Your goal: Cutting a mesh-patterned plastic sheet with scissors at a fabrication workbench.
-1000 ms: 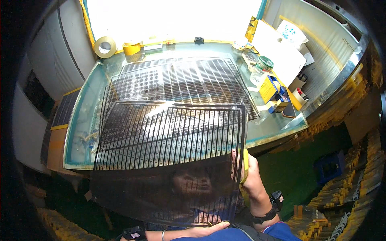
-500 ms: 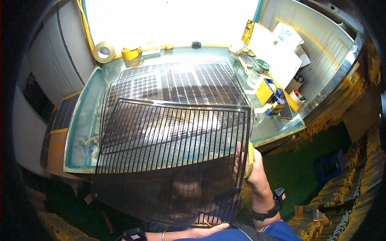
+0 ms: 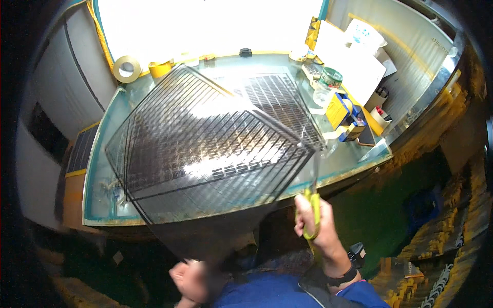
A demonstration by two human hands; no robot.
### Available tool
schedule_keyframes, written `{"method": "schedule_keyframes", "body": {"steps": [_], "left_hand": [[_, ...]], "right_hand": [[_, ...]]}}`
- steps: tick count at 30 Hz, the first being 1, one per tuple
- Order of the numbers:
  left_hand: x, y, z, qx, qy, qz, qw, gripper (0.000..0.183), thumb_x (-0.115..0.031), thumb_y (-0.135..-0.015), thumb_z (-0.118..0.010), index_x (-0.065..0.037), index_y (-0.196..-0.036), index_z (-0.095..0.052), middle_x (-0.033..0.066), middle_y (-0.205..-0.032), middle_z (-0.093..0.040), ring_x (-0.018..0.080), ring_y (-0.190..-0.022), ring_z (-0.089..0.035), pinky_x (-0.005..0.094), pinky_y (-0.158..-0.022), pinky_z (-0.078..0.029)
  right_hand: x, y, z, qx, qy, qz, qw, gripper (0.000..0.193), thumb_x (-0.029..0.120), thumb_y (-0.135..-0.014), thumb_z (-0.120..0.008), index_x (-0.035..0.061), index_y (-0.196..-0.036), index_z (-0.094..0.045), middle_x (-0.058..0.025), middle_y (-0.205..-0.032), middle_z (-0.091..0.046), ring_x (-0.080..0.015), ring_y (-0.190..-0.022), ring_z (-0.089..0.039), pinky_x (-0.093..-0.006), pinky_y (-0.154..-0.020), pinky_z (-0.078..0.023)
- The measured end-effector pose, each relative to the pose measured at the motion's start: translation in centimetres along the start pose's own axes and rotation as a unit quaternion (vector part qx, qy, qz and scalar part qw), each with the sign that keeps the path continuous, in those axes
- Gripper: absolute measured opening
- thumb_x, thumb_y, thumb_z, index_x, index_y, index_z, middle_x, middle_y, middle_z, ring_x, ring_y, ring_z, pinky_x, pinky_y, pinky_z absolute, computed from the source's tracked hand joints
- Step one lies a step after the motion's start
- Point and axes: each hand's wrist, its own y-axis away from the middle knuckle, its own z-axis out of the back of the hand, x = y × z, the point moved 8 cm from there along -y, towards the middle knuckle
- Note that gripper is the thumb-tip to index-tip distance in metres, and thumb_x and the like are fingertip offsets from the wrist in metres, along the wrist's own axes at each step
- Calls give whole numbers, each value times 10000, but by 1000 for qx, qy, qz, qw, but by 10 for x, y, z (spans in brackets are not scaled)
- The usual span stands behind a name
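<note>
My left hand, low in the picture and blurred, is closed on the lower end of a dark see-through film sheet with a pattern of stripes. The sheet hangs tilted over the glass-topped table, one corner pointing to the far edge. In my right hand is a pair of scissors with yellow-green handles. Its blades point up, beside the sheet's right corner; I cannot tell whether they touch. Another patterned film lies flat on the table, partly hidden under the held one.
A tape roll and a yellow roll stand at the far left. On the right are a green-rimmed clear jar, a yellow and blue tape dispenser and a cup with pens. A bright panel rises behind.
The film sheet has swung round and up, one corner now toward the table's far side. My right hand has come off its edge, the scissors now in plain view. My left hand has shifted left.
</note>
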Motion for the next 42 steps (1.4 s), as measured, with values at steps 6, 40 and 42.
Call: {"method": "schedule_keyframes", "body": {"steps": [6, 40, 42], "left_hand": [[-19, -32, -13, -132, 239, -4, 962, 185, -277, -863, -478, -95, -849, -509, -18, -641, -457, 43, -498, -384, 166, -385, -268], [-8, -13, -155, 256, 104, 285, 918, 354, -307, -820, -577, -72, -579, -467, 34, -482, -471, 111, -337, -439, 244, -278, -348], [-11, -12, -153, 269, 140, 291, 908, 327, -290, -819, -583, -62, -604, -492, 41, -507, -492, 116, -357, -456, 244, -301, -368]], "right_hand": [[-89, 49, -61, 110, -122, -135, 977, 255, 290, -856, -526, 71, -748, -453, -5, -566, -454, -82, -447, -464, -215, -409, -398], [-78, 74, -79, 160, -164, 15, 973, 453, 469, -858, -410, 18, -875, -438, -41, -728, -436, -116, -616, -445, -252, -537, -405], [-88, 78, -79, 177, -209, -22, 961, 445, 459, -856, -425, 14, -870, -436, -35, -712, -425, -115, -609, -439, -252, -539, -404]]}}
